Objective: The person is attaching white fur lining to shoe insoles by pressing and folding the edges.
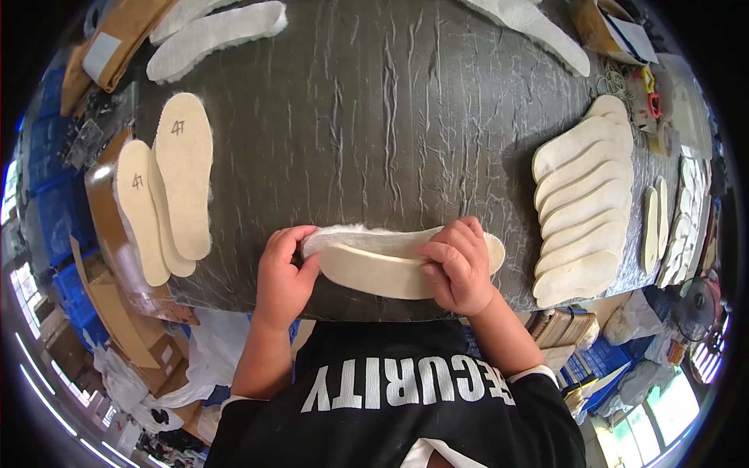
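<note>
Close to the table's near edge I hold a pale insole pair: a cream insole [374,274] lies in front of and partly over a greyish-white insole with a fuzzy edge [367,239]. My left hand [285,269] pinches their left ends between thumb and fingers. Toward the right end, my right hand [459,269] is closed on them, with its fingers curled over the top. A rounded cream end [495,253] sticks out past the right hand. How the two layers meet under the right hand is hidden.
Dark wrinkled sheeting covers the table [374,140]. Overlapping cream insoles [585,210] form a row at right; marked insoles [183,175] lie at left. Fuzzy white insoles [218,40] lie at the far side. Scissors [651,92] and a cardboard box [608,31] sit far right.
</note>
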Demonstrator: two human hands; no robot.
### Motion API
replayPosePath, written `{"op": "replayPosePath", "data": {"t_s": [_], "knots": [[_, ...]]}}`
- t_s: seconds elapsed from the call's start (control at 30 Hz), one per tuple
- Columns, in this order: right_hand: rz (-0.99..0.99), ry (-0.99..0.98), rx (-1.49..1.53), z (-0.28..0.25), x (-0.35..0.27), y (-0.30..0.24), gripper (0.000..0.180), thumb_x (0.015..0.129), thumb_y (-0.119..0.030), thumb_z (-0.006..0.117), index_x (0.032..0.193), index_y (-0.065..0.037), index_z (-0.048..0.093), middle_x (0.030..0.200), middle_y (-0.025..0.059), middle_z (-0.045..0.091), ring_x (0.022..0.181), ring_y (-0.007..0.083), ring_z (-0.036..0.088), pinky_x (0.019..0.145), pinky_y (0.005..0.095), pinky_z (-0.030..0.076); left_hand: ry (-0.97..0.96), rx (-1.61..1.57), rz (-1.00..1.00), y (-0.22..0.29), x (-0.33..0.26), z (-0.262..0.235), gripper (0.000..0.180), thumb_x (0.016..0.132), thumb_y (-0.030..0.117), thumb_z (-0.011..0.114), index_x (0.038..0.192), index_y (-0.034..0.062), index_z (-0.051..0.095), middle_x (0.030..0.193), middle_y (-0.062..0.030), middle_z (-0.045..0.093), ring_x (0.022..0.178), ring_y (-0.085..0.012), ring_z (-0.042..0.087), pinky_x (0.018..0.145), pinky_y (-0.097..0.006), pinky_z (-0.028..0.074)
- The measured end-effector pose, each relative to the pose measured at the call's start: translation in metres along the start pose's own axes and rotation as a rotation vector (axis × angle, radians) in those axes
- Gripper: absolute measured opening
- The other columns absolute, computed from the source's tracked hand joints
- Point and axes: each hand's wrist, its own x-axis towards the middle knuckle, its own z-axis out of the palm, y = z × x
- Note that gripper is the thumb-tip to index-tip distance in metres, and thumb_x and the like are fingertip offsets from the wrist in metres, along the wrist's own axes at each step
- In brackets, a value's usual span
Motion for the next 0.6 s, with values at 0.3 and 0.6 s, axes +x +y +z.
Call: {"op": "replayPosePath", "data": {"t_s": [0.3, 0.6], "knots": [[-0.120, 0.127, 0.044, 0.005, -0.018, 0.001, 0.032, 0.059, -0.010, 0.069, 0.090, -0.010, 0.063, 0.080, 0.0027, 0.056, 0.069, 0.0220, 0.053, 0.064, 0.0368, 0.039, 0.086, 0.156, 0.378, 0.007, 0.004, -0.003, 0.047, 0.071, -0.008, 0.070, 0.114, 0.0086, 0.064, 0.112, -0.0127, 0.057, 0.098, -0.0274, 0.054, 0.083, -0.033, 0.046], [-0.347, 0.167, -0.038, 0.016, -0.038, -0.004, 0.030, 0.066, -0.017, 0.067, 0.095, -0.012, 0.064, 0.083, 0.0008, 0.056, 0.073, 0.0180, 0.055, 0.067, 0.0329, 0.042, -0.157, 0.229, 0.417, 0.019, 0.010, -0.015, 0.038, 0.069, -0.002, 0.061, 0.103, 0.0104, 0.072, 0.121, -0.0140, 0.057, 0.107, -0.0336, 0.048, 0.093, -0.041, 0.041]]}}
